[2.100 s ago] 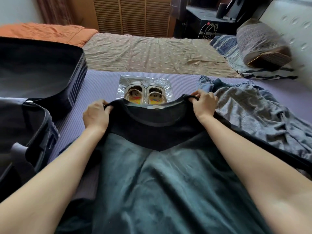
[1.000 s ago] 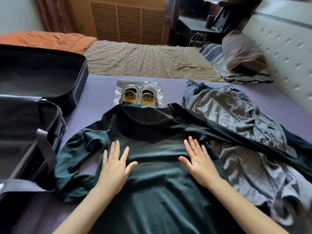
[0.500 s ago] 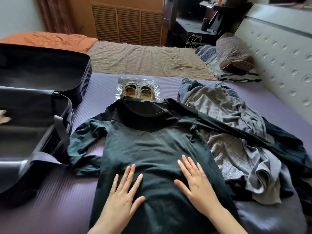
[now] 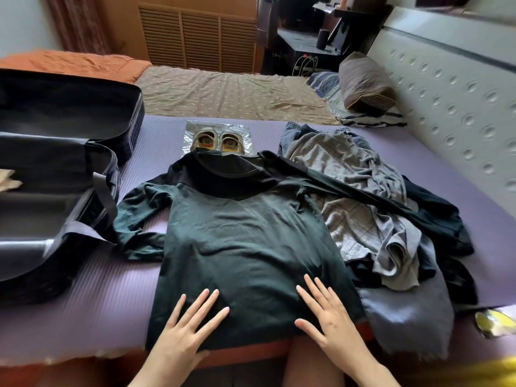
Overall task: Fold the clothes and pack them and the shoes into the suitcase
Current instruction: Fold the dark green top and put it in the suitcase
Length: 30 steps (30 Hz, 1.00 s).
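Observation:
A dark green long-sleeved shirt (image 4: 240,236) with a black yoke lies spread flat on the purple mat (image 4: 92,297). My left hand (image 4: 187,328) and my right hand (image 4: 328,317) both press flat on its bottom hem with fingers straight and spread. The shirt's left sleeve is bunched beside the open black suitcase (image 4: 55,174) at the left. Its right sleeve stretches over a heap of grey and dark clothes (image 4: 371,213). A pair of shoes (image 4: 219,142) in a clear plastic bag sits just past the collar.
A padded grey headboard wall (image 4: 458,107) runs along the right. A brown pillow (image 4: 365,85) and a beige sheet (image 4: 223,93) lie beyond the mat. Something yellow (image 4: 497,322) shows at the lower right edge. A pale item (image 4: 8,180) lies inside the suitcase.
My hands let go of the shirt's shoulders, laid it flat, then slid down its front from chest to bottom hem, palms flat the whole way.

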Each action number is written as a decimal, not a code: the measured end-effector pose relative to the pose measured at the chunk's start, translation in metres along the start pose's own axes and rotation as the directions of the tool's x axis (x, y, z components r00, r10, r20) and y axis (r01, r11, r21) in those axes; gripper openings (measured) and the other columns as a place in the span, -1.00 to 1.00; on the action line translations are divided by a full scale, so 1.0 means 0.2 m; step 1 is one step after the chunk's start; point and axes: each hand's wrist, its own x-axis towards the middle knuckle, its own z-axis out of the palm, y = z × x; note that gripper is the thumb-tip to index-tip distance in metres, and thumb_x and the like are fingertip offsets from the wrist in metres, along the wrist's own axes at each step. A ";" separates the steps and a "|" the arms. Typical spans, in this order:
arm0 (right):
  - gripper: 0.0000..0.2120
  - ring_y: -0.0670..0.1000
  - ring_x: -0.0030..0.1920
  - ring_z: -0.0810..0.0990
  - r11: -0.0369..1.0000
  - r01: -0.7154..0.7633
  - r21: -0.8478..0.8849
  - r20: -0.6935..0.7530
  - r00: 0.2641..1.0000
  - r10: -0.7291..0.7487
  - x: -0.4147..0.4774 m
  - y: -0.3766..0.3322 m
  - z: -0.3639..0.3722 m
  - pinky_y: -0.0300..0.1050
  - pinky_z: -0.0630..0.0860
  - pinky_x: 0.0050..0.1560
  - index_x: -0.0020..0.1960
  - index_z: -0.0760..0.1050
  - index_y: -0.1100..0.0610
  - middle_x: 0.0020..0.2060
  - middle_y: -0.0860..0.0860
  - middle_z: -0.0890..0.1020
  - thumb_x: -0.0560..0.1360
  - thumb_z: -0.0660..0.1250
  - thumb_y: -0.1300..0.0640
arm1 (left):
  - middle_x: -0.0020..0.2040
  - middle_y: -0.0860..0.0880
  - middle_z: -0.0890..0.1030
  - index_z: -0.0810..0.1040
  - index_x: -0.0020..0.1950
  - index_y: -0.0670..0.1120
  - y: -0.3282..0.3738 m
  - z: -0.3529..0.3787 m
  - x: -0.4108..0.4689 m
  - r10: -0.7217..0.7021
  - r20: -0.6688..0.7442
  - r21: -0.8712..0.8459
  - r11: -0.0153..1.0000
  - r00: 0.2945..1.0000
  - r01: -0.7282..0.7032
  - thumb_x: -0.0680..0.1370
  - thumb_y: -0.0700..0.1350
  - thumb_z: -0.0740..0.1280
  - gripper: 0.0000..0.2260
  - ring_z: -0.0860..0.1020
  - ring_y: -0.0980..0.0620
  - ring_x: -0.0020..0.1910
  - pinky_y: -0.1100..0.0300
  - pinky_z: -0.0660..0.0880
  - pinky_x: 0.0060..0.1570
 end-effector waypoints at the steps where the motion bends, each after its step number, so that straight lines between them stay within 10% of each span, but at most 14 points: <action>1: -0.37 -0.08 0.53 0.00 0.999 0.046 -0.008 0.000 0.999 -0.046 -0.01 0.00 -0.01 -0.12 -0.03 0.45 0.52 0.11 -0.14 0.54 -0.11 0.08 0.52 0.09 -0.34 | 0.38 -0.08 0.45 0.39 0.36 0.06 0.00 -0.01 0.00 0.001 -0.041 -0.038 0.999 0.999 -0.003 0.11 0.04 0.53 -0.17 0.29 -0.03 0.41 -0.04 0.12 0.36; 6: -0.27 -0.02 0.44 0.25 0.982 0.186 -0.030 -0.043 0.981 -0.188 -0.02 0.01 0.01 -0.07 0.23 0.35 0.32 0.42 -0.07 0.42 -0.07 0.38 0.20 0.60 0.03 | 0.31 0.02 0.52 0.50 0.01 0.13 0.01 -0.02 -0.01 -0.071 -0.213 -0.184 0.982 0.974 0.032 0.51 0.11 0.18 -0.83 0.35 0.06 0.37 0.06 0.09 0.42; 11: -0.89 -0.05 0.35 0.42 0.974 0.220 0.053 -0.285 0.938 -0.196 -0.03 0.01 0.03 -0.08 0.36 0.29 -0.05 0.58 0.00 0.24 -0.12 0.56 0.46 0.31 0.09 | 0.25 0.11 0.55 0.41 -0.17 0.12 0.06 -0.03 0.00 -0.117 -0.239 -0.221 0.973 0.964 0.064 0.64 0.14 -0.05 -0.67 0.40 0.11 0.32 0.11 0.12 0.40; 19: -0.68 -0.16 0.28 0.47 0.971 0.227 0.070 -0.271 0.941 -0.201 -0.15 -0.01 0.01 -0.14 0.41 0.24 -0.05 0.63 -0.04 0.24 -0.17 0.55 0.57 0.17 -0.17 | -0.07 0.17 0.59 0.58 0.04 0.03 0.10 -0.07 0.02 -0.225 -0.299 -0.291 0.947 0.927 0.136 0.63 0.15 -0.02 -0.60 0.55 0.16 -0.03 0.30 0.34 0.17; 24: -0.76 0.05 0.10 0.51 0.963 -0.226 0.146 -0.537 0.799 0.269 0.05 0.07 -0.21 -0.09 0.37 0.20 0.05 0.63 0.11 0.08 0.04 0.62 0.45 0.41 0.00 | 0.27 0.03 0.50 0.49 0.30 0.00 0.09 -0.13 0.17 -0.299 -0.248 -0.193 0.947 0.922 0.255 0.62 0.15 -0.03 -0.55 0.44 -0.01 0.31 -0.01 0.19 0.37; 30: -0.80 0.18 -0.08 0.58 0.813 -0.526 0.247 -0.346 0.736 0.582 0.16 0.14 -0.25 -0.05 0.42 -0.13 0.05 0.59 0.11 -0.24 0.07 0.61 0.42 0.46 0.18 | 0.42 -0.08 0.38 0.25 0.44 0.01 0.06 -0.03 0.19 -0.396 0.045 -0.031 0.917 0.917 0.397 0.58 0.28 -0.22 -0.40 0.04 -0.02 0.51 -0.12 0.09 0.31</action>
